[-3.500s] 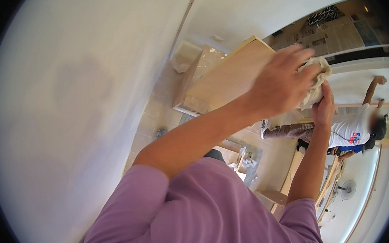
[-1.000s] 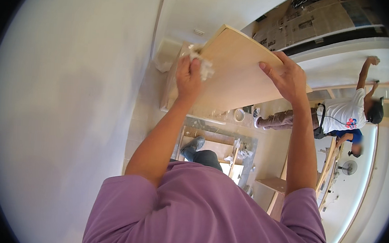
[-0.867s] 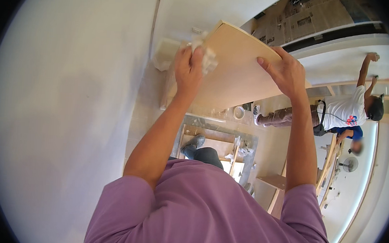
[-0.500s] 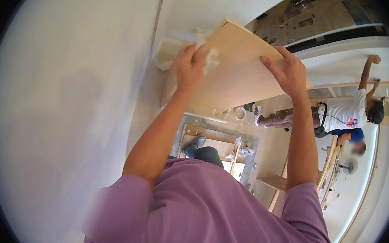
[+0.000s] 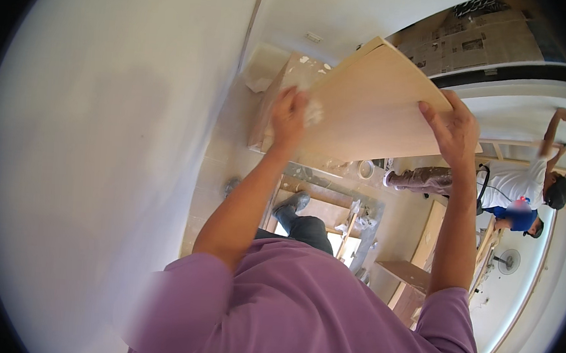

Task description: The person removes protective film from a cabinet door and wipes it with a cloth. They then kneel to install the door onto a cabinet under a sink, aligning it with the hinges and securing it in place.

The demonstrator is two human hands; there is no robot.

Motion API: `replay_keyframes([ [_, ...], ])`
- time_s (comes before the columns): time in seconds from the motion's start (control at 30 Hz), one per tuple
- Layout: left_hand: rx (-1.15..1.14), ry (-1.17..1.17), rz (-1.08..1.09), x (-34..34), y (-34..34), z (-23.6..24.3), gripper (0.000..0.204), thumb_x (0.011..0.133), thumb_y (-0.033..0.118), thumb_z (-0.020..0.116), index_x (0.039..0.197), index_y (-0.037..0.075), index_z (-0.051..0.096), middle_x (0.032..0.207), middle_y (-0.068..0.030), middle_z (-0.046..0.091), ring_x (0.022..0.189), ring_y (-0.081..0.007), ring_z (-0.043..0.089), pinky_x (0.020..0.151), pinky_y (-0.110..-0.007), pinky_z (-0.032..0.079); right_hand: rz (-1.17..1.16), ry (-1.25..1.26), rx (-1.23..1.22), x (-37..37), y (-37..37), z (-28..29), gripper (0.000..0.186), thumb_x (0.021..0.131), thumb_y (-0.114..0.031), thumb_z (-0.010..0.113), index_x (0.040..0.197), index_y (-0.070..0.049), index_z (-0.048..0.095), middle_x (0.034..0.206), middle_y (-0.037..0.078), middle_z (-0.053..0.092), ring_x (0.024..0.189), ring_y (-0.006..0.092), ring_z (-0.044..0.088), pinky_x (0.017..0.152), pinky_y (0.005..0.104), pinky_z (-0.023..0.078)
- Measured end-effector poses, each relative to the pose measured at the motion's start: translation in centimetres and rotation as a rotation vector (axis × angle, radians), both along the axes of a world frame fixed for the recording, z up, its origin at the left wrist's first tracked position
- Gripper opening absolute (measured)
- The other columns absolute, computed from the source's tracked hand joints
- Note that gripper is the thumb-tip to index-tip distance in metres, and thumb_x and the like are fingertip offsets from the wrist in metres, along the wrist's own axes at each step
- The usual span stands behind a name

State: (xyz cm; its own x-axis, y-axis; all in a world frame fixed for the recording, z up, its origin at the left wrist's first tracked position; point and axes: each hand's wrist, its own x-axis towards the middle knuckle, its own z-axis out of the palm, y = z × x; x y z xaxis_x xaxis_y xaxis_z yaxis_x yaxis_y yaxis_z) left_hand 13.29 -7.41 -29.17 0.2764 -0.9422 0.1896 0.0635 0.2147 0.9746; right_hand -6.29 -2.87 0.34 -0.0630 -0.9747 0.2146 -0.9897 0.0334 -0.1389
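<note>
A pale plywood panel [image 5: 373,104] is held up in front of me, tilted, one corner pointing away. My right hand [image 5: 458,133] grips its right edge, thumb on the face and the other fingers going behind. My left hand [image 5: 289,121] is closed beside the panel's left edge, slightly blurred by motion. A crumpled white wad [image 5: 314,112], perhaps cloth or paper, shows at its fingers against the panel's face. Whether this hand also touches the panel, I cannot tell.
A white wall [image 5: 100,164] fills the left side. Beyond the panel stands a white-spotted wooden box [image 5: 272,100]. A round tub [image 5: 365,169] sits on the floor. At right, a person in a white shirt [image 5: 512,183] works near another in blue [image 5: 519,219] and a fan [image 5: 508,261].
The panel and both hands have shifted right in the picture, and the surroundings have shifted too. More of the spotted box shows behind the panel. My right hand keeps its grip.
</note>
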Motion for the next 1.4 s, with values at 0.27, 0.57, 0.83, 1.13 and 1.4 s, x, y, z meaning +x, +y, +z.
replay_keyframes([
  [0.27,-0.104,0.1,0.186,-3.6,0.1,3.3,0.031,0.104,0.026,0.056,0.113,-0.001,0.069,0.107,-0.0154,0.068,0.103,-0.0313,0.064,0.089,-0.04,0.05,0.037,-0.135,0.018,0.2,0.1,-0.7,0.044,0.09,-0.041,0.075,0.112,-0.003,0.07,0.087,0.012,0.072,0.08,0.0216,0.068,0.076,0.0321,0.052],
  [0.57,0.669,0.283,0.112,-1.1,4.0,-14.4,0.053,0.11,0.038,0.039,0.13,-0.007,0.06,0.112,-0.0248,0.07,0.102,-0.0373,0.068,0.09,-0.042,0.052,0.013,-0.044,0.014,-0.2,0.2,-0.9,0.049,0.089,-0.043,0.077,0.111,0.0,0.069,0.089,0.012,0.072,0.08,0.0209,0.067,0.079,0.0328,0.052],
  [0.83,0.072,0.213,0.029,-1.2,4.5,6.0,0.051,0.109,0.031,0.047,0.14,-0.01,0.05,0.139,-0.0253,0.059,0.132,-0.0335,0.055,0.123,-0.049,0.023,-0.006,-0.028,0.099,0.7,2.4,0.5,0.042,0.087,-0.036,0.081,0.107,0.0,0.069,0.088,0.012,0.072,0.08,0.0197,0.066,0.079,0.0316,0.052],
  [1.13,0.42,0.073,-0.018,2.3,4.3,-6.1,0.048,0.109,0.034,0.047,0.133,-0.006,0.06,0.1,-0.0134,0.069,0.089,-0.0189,0.062,0.083,-0.034,0.051,-0.009,-0.142,0.07,3.4,4.3,-0.4,0.034,0.086,-0.022,0.083,0.106,0.001,0.068,0.093,0.009,0.071,0.083,0.0186,0.064,0.08,0.0299,0.05],
  [1.4,0.732,0.153,-0.007,3.4,2.1,-16.1,0.053,0.108,0.041,0.046,0.102,-0.005,0.069,0.077,-0.0117,0.062,0.07,-0.0204,0.054,0.067,-0.04,0.044,0.006,-0.114,0.117,3.2,2.2,-0.2,0.035,0.092,-0.029,0.078,0.108,-0.002,0.066,0.089,0.011,0.07,0.081,0.0179,0.064,0.077,0.03,0.051],
])
